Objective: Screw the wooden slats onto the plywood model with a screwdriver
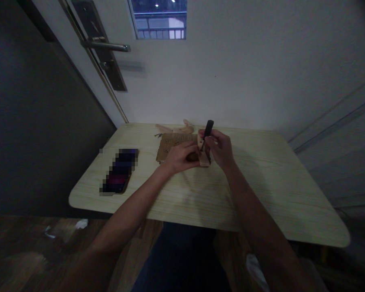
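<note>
Black-handled screwdriver (209,128) tilted down to a pale wooden piece (204,159).
My right grip (219,149) is closed around the screwdriver, while my left grip (184,157) is clamped on the wooden piece, low over the middle of the desk (270,194). Brown cardboard (167,147) with dark holes lies beside my left fingers; more pale wood (186,129) sits behind it, and a phone (120,170) rests well apart, left.

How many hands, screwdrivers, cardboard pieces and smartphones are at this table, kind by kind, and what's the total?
Hands: 2, the left hand and the right hand
Screwdriver: 1
Cardboard piece: 1
Smartphone: 1
Total: 5
</note>
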Demonstrator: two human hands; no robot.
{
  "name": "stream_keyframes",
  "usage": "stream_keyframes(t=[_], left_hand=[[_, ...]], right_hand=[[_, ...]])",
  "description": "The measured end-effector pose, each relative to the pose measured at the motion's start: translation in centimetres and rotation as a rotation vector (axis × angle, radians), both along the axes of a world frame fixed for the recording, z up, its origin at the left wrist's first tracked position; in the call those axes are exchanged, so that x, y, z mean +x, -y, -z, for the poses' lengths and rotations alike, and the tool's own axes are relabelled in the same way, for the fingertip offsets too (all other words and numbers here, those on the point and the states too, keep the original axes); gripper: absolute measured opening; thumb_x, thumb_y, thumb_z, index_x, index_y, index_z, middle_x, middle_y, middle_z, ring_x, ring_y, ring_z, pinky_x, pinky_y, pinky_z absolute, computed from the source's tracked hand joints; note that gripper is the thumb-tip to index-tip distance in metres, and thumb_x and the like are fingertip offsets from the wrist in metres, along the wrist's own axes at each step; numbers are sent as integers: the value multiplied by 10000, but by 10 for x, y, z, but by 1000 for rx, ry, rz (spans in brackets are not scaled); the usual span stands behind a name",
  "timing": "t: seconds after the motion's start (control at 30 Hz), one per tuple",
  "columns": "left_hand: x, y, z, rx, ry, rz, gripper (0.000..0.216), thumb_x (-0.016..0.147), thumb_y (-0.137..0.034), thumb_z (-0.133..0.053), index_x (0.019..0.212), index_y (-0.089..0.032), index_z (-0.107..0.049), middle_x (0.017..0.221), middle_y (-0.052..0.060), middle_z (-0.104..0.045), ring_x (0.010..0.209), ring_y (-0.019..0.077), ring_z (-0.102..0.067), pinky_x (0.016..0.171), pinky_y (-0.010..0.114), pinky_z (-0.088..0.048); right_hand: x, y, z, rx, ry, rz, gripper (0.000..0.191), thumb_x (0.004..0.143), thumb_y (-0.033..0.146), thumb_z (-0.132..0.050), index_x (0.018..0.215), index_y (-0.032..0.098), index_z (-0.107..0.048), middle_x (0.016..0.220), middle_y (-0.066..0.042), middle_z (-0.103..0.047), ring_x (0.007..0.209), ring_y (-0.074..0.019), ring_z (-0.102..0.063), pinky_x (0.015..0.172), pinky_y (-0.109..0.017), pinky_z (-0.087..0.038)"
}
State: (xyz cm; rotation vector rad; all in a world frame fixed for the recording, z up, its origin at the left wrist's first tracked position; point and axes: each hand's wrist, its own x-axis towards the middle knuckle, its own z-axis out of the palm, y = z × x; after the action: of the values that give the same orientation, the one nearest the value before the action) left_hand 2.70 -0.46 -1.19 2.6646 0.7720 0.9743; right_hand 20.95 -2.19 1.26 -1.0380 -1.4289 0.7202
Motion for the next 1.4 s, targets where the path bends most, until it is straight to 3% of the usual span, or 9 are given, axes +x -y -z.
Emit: stream_keyframes(t=[0.17,0.3,0.57,0.83,1.03,1.17,1.4], left_hand=[[0,1,-1,-9,5,-3,308,880,-490,-697,968,-197,-668,998,67,-696,894,209,-689,745,312,-549],[-1,1,0,-10,12,-5,314,879,-501,-696,964,-200,-664,1001,67,-700,913,216,-696,748,309,-548],[-1,0,0,-2,28,9,321,874,-508,-701,963,-201,-668,991,59,-695,878,202,-689,730,297,-540],[0,0,1,0,8,-18,332,867,-516,-710,962,-199,-680,956,56,-696,847,199,-683,713,299,-538],[-1,-2,3,1,8,3,335,876,-515,-697,979,-197,-672,989,65,-697,904,214,-685,770,317,-549],[-1,-1,2,-10,11,4,307,880,-492,-697,973,-201,-670,994,60,-693,880,207,-682,743,307,-540],[-1,0,1,4,-10,-18,323,876,-505,-700,971,-196,-674,962,56,-687,877,203,-681,739,292,-528]], right_hand=[[0,-2,1,33,69,73,372,718,569,-760,738,226,-619,679,15,-611,633,-123,-566,489,-221,-425],[-1,-4,2,38,43,112,374,696,497,-781,715,235,-515,664,36,-570,615,-111,-546,478,-210,-397],[-1,-3,1,1,-11,55,374,715,539,-759,894,234,-639,784,6,-655,629,-109,-559,493,-220,-431],[1,-2,0,-4,-37,-16,348,771,524,-703,902,203,-731,751,-8,-654,597,-101,-519,484,-227,-422],[1,-5,2,19,8,77,415,637,558,-815,717,216,-593,673,23,-592,637,-116,-556,493,-216,-416],[1,-6,3,20,2,99,427,663,550,-808,730,231,-533,644,45,-560,588,-96,-527,460,-198,-367],[2,-5,4,4,-17,38,390,710,531,-784,921,224,-667,906,-29,-717,659,-112,-594,507,-224,-459]])
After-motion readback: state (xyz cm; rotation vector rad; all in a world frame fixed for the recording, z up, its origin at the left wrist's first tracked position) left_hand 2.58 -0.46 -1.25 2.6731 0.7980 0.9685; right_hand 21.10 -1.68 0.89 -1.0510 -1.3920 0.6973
